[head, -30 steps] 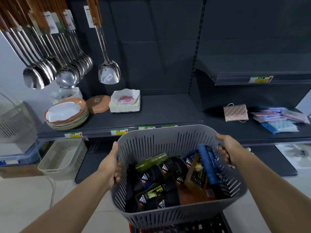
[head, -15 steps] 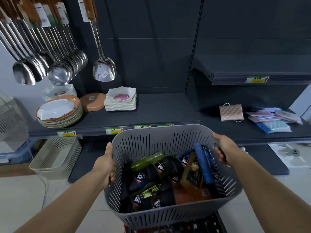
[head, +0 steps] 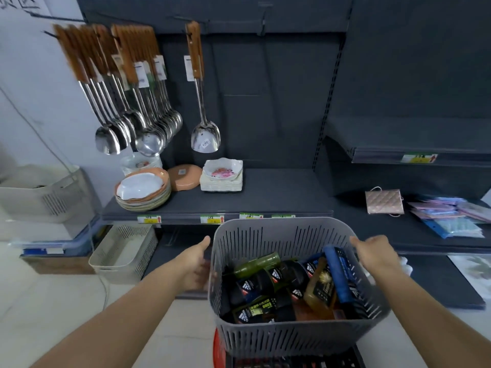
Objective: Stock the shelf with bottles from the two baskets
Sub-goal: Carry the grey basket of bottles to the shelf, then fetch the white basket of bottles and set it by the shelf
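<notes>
A grey slotted basket (head: pixel 279 221) stands low in front of me on a red and black crate (head: pixel 292 361). It holds several bottles: black ones with white logos (head: pixel 255 285), a green one (head: pixel 257 262), an amber one (head: pixel 320 285) and a blue one (head: pixel 337 272). My left hand (head: pixel 196 264) is beside the basket's left wall, thumb up, fingers loose and just touching it. My right hand (head: pixel 372 253) lies over the right rim with relaxed fingers. The dark middle shelf (head: pixel 279 192) behind the basket is bare on its right half.
Stacked plates (head: pixel 143 189) and small dishes (head: pixel 221 173) fill the shelf's left part, under hanging ladles (head: pixel 138 115). A cream basket (head: pixel 125 251) sits on the floor at left. Packets (head: pixel 449 216) and a pink pouch (head: pixel 384 201) lie on the right shelf.
The basket has come down onto the crate. Both hands have loosened from its rim; the left hand has drawn slightly away from the wall.
</notes>
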Available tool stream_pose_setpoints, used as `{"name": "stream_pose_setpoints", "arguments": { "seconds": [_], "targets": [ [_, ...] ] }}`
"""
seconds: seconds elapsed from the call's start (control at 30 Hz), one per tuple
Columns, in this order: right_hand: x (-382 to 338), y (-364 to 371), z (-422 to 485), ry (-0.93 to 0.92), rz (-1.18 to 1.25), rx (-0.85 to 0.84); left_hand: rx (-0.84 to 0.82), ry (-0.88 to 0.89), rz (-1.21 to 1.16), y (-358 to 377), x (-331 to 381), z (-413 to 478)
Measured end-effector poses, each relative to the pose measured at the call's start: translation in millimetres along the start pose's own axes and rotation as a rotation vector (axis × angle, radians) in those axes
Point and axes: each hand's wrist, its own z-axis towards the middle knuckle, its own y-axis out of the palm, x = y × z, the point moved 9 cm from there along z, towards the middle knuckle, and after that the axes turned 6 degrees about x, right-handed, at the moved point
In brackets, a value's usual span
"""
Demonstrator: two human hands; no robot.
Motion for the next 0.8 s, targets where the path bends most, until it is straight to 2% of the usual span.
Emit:
{"name": "stream_pose_setpoints", "arguments": {
  "seconds": [0.1, 0.17, 0.3, 0.37, 0.47, 0.57, 0.67, 0.8],
  "targets": [
    [-31.8, 5.4, -29.9, -0.104, -0.102, -0.081, -0.011, 0.013, 0.066, -23.2, 4.5, -28.1],
    [-63.7, 18.5, -57.9, -0.198, -0.063, -0.168, 0.006, 0.036, 0.043, -42.2, 5.7, -51.0],
    [-118.6, 66.9, -132.6, -0.291, 0.033, -0.446, 0.049, 0.03, -0.044, -96.8, -14.5, -105.8],
    [-139.6, 88.8, -180.9, -0.284, 0.066, -0.583, 0.095, 0.012, -0.083, -138.0, -34.3, -129.8],
    [-178.5, 112.1, -250.5, -0.493, -0.068, -0.664, 0.236, 0.01, -0.053, -218.1, -63.4, -160.0],
    [-229.2, 127.9, -308.9, -0.757, -0.233, -0.595, 0.447, 0.043, 0.116, -307.5, -79.2, -185.5],
    [-279.3, 166.3, -373.0, -0.949, -0.38, -0.63, 0.625, 0.079, 0.344, -392.4, -83.1, -193.7],
    [-340.2, 257.1, -456.9, -1.143, -0.589, -0.718, 0.719, 0.083, 0.773, -484.5, -72.0, -181.7]
  ]
}}
